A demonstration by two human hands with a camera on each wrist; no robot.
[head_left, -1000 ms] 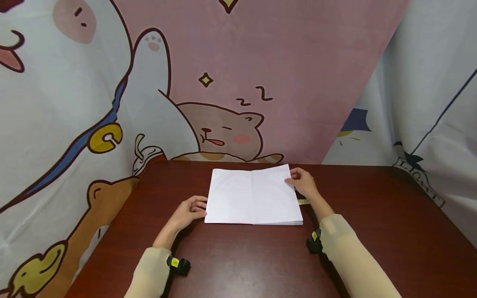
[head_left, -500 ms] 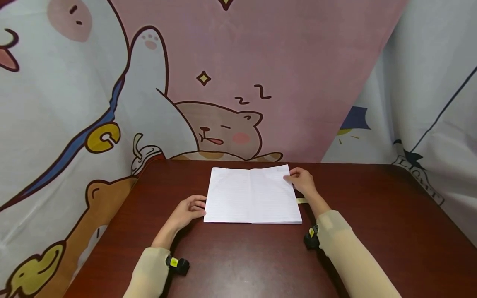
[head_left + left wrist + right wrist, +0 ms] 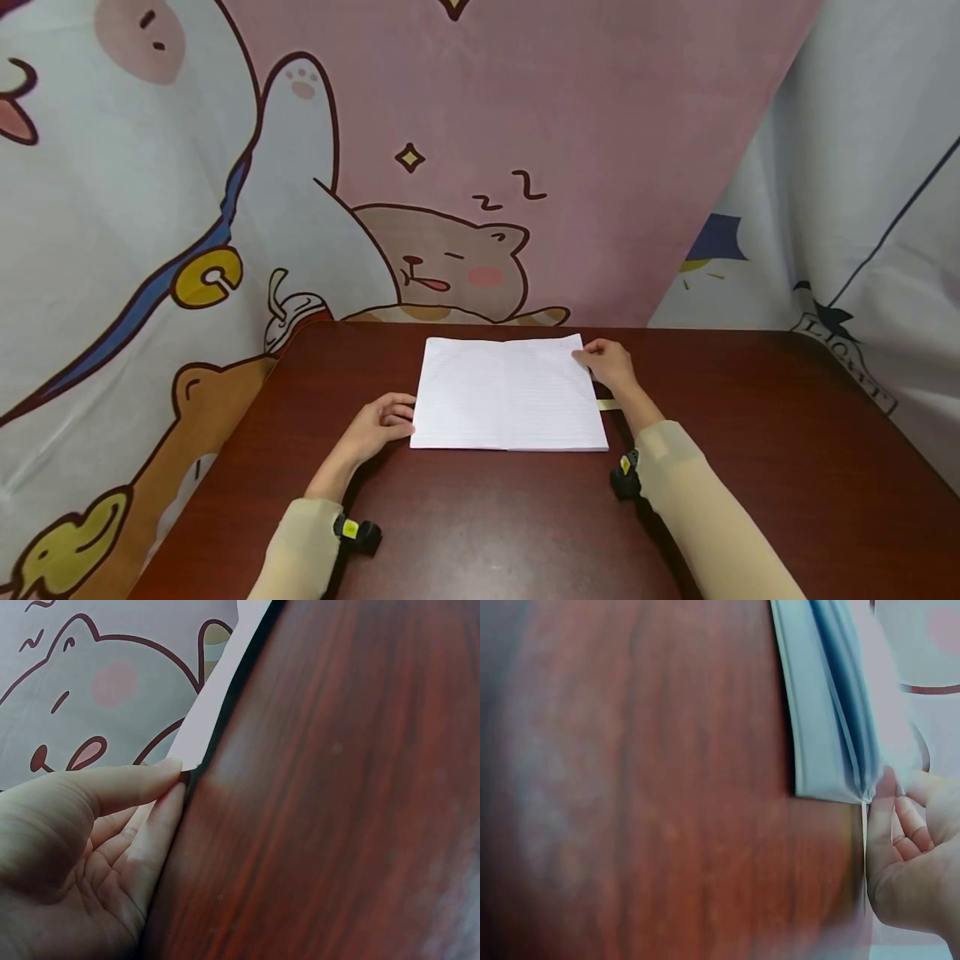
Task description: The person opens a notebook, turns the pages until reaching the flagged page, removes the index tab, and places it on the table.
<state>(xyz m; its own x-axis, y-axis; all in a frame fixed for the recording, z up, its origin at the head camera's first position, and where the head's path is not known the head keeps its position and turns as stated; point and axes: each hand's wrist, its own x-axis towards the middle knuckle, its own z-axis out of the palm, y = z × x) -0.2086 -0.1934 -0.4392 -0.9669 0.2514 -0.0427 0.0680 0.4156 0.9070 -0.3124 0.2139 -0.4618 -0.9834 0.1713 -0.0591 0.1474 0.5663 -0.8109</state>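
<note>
An open notebook [image 3: 506, 396] with blank lined pages lies on the table, its spread facing up. At its left edge my left hand [image 3: 377, 427] pinches the border; in the left wrist view the thumb [image 3: 142, 784] lies on top near the corner, with a finger beneath. My right hand [image 3: 611, 367] pinches the right page near its top outer corner. The right wrist view shows that page raised, with the stack of pages [image 3: 817, 712] fanned beneath it. A pale ribbon [image 3: 609, 405] sticks out from the notebook's right side.
The dark reddish-brown table [image 3: 480, 517] extends around the notebook. Behind it hangs a cloth backdrop [image 3: 600, 167] with cartoon animals, and more white cloth [image 3: 885, 250] drapes along the right side. Black wrist cameras [image 3: 366, 537] sit on both wrists.
The top right corner of the right page has dropped slightly, and my right hand has shifted a little with it. My left hand keeps its place on the left edge.
</note>
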